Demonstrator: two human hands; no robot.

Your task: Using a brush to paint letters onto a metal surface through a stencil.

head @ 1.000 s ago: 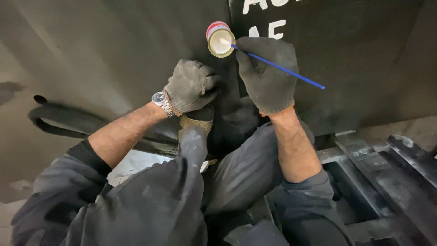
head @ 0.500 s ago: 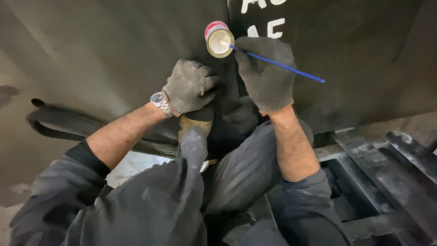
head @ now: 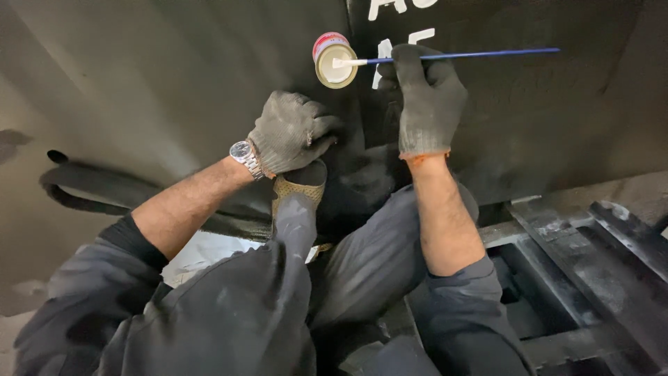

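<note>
The small paint tin (head: pixel 335 60) sits far up against the dark panel (head: pixel 174 83), its open mouth showing pale paint, with the white tip of the blue-handled brush (head: pixel 445 56) dipped in it. The right hand (head: pixel 426 97) has its grip closed on the brush handle — this looks like the loading step. The left hand (head: pixel 289 132) (gloved, fingers curled, holding nothing that shows) presses the panel above a knee (head: pixel 296 202). Next would call for carrying the loaded tip right to the white lettering (head: pixel 390 49) without dripping.
</note>
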